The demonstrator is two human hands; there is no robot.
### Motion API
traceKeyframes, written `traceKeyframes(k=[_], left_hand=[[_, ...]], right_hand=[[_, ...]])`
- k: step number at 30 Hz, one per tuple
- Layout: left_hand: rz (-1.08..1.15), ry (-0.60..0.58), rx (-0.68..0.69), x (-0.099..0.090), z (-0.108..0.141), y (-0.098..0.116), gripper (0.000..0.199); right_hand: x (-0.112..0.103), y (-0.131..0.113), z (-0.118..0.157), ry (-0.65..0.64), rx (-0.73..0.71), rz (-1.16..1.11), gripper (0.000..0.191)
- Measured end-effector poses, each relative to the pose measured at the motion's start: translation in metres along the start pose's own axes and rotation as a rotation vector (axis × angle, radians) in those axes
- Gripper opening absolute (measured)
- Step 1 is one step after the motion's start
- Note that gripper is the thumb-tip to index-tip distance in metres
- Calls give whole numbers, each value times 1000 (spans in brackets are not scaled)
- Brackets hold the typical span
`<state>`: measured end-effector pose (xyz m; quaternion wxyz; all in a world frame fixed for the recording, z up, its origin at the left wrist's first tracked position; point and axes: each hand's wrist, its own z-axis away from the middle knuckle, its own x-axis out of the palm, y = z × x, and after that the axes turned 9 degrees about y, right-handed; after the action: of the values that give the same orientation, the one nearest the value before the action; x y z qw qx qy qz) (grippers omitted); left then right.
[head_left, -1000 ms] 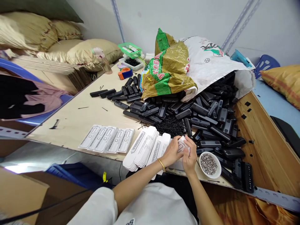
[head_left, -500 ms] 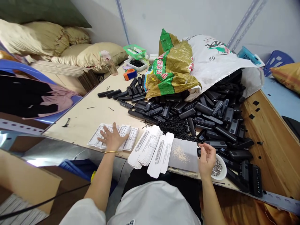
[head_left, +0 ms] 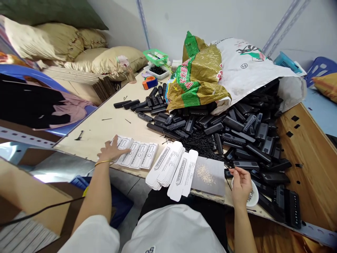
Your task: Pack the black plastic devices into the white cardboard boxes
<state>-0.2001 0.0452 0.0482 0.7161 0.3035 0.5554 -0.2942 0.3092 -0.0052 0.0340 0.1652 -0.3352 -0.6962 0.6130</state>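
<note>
I log left hand (head_left: 110, 151) shifted, fingers spread, to the outer end of printed cartons (head_left: 139, 155); right hand (head_left: 240, 186) half-curled, hold unclear.

This is a small workshop or packing room: a plywood counter (head_left: 92, 130) carries heaped black devices (head_left: 234, 123), flat printed boxes (head_left: 168, 165) and a tape roll (head_left: 150, 82), with stuffed sacks (head_left: 116, 59) and stacked cardboard (head_left: 76, 79) beside it, against a plain wall (head_left: 168, 21).

Head-worn, forward and downward view
</note>
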Motion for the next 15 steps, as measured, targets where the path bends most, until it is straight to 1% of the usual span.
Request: traceKeyframes(k=[3, 4, 5, 6, 7, 8, 9, 10, 11, 12, 13, 14, 15], left_hand=[[-9, -96, -31, -1, -7, -5, 110], [-7, -103, -43, -3, -9, -4, 109], [-12, -85, -60, -6, -10, -1, 109], [-22, -43, -72, -8, -11, 5, 110], [-28, 24, -64, -10, -11, 15, 111], [-16, 106, -21, -11, -9, 28, 110], [23, 189, 70, -11, -4, 47, 104], [90, 263, 208, -8, 3, 69, 93], [188, 294, 393, -4, 13, 96, 78], [291, 277, 591, 3, 26, 126, 61], [353, 230, 788, 11, 41, 157, 48], [374, 179, 965, 20, 58, 190, 37], [361, 127, 1127, 30, 76, 222, 30]], right_hand=[[-7, 3, -3, 15, -3, 10, 26], [-12, 5, -5, 23, -6, 29, 27], [-18, 8, -8, 34, -10, 59, 28], [-26, 11, -11, 47, -16, 105, 29], [-35, 15, -15, 56, -25, 174, 30], [-44, 20, -19, 55, -40, 265, 31], [-52, 26, -24, 31, -62, 368, 32], [-60, 32, -28, -16, -92, 473, 33], [-66, 38, -31, -82, -127, 567, 32], [-70, 44, -33, -152, -163, 639, 31], [-73, 50, -34, -213, -197, 686, 29], [-74, 56, -35, -256, -224, 712, 26], [-73, 61, -34, -278, -245, 728, 24]])
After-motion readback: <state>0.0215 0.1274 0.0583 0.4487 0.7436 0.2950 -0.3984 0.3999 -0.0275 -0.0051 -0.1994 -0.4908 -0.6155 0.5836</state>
